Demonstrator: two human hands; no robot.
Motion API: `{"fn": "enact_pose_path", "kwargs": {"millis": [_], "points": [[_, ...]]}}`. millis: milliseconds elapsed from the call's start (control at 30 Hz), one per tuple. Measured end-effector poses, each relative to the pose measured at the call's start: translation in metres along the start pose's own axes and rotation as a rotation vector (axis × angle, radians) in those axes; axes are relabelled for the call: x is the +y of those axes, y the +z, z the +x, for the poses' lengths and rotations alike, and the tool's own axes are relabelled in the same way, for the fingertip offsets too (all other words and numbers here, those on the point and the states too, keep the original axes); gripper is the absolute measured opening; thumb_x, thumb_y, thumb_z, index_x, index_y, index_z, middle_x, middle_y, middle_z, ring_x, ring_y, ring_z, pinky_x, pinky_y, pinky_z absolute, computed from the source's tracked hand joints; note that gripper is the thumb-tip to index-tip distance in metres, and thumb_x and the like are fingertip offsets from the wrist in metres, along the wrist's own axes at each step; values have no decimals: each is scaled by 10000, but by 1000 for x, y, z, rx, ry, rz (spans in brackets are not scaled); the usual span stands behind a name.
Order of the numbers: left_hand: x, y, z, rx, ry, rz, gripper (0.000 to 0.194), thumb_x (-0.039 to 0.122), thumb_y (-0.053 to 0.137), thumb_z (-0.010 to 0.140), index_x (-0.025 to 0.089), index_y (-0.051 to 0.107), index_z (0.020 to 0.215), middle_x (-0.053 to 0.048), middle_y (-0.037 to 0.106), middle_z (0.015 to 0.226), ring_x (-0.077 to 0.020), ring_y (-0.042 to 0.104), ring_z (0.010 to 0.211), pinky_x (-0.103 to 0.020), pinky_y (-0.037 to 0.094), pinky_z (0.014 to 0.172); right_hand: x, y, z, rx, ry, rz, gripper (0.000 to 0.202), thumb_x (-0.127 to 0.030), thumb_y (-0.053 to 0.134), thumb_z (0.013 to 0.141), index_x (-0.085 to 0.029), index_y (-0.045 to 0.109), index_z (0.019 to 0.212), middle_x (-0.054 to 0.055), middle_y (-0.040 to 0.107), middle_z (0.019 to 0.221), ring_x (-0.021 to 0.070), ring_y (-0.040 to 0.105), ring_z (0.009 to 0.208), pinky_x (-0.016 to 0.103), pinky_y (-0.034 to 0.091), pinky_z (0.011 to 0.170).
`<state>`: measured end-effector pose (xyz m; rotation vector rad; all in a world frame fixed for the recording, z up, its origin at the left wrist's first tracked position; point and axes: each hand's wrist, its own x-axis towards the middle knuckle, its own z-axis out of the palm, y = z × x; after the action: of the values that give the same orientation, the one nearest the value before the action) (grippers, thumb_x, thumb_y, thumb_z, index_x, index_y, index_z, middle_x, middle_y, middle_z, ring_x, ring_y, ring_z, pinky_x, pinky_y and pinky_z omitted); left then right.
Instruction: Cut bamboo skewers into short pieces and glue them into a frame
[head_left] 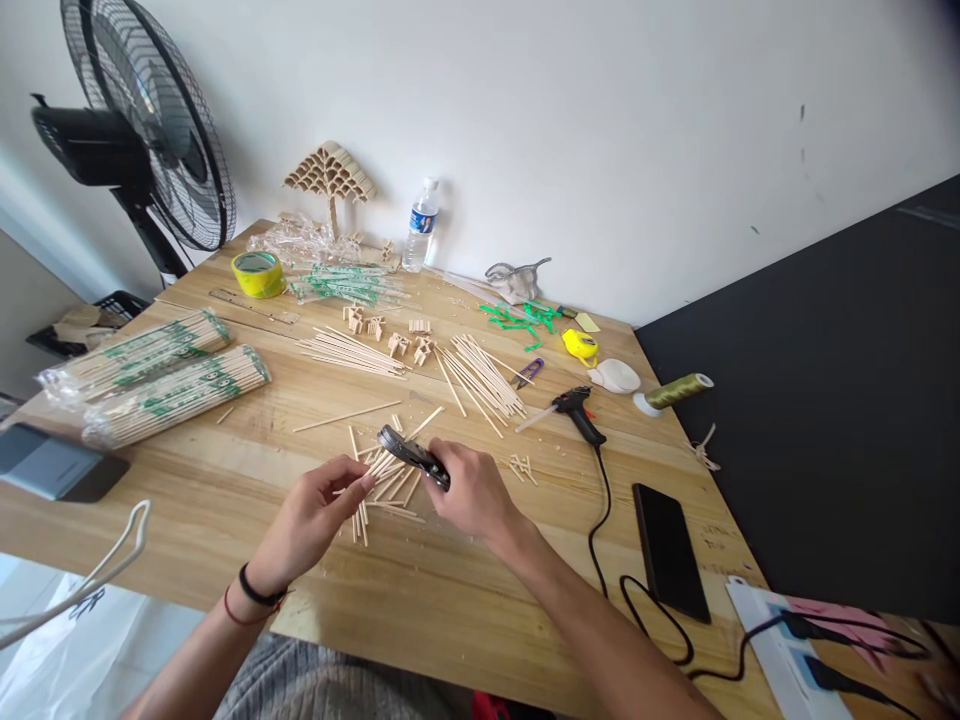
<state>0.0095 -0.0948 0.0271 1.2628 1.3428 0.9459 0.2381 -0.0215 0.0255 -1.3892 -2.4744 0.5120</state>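
My left hand (311,515) pinches one end of a thin wooden stick (427,423), which slants up to the right. My right hand (472,492) is wrapped around the handles of a pair of dark metal pliers (403,447). The jaws of the pliers lie over the stick, just beyond my left fingertips; whether they touch it I cannot tell. Beneath both hands is a loose pile of cut sticks (360,515). Several short cut pieces (523,468) lie to the right of my right hand.
Long sticks (484,375) and small stick assemblies (399,345) lie farther back. A glue gun (576,408) with its cable and a phone (670,550) are on the right. Wrapped stick bundles (180,395) lie left. A stick-built tree model (330,175) and a bottle (420,225) stand behind.
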Motion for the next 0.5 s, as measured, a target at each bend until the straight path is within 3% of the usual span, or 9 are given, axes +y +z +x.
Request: {"fn": "enact_pose_path", "kwargs": {"millis": [233,400,500], "points": [[6,1,1,34,27,-8,388,534,628,948,159,715,899,-6,569,741,-128,451,648,-235,378,586,1,-14,4,0,-14,54,99,-233,699,867,-225,624,931,54,763,911,238,706,837,292,456,731],[1,5,0,17,-6,-80,394,549,631,946,162,679,893,35,463,651,-107,369,583,-224,298,522,2,-15,3,-52,-41,131,72,-256,657,933,-219,617,980,59,739,980,231,679,881,313,479,778],[-1,8,-2,15,-51,-116,421,586,633,932,167,646,894,60,391,617,-100,335,555,-222,260,505,2,-14,3,-19,-41,73,233,-163,698,857,-212,615,1069,83,716,1064,256,662,963,357,499,861]]}}
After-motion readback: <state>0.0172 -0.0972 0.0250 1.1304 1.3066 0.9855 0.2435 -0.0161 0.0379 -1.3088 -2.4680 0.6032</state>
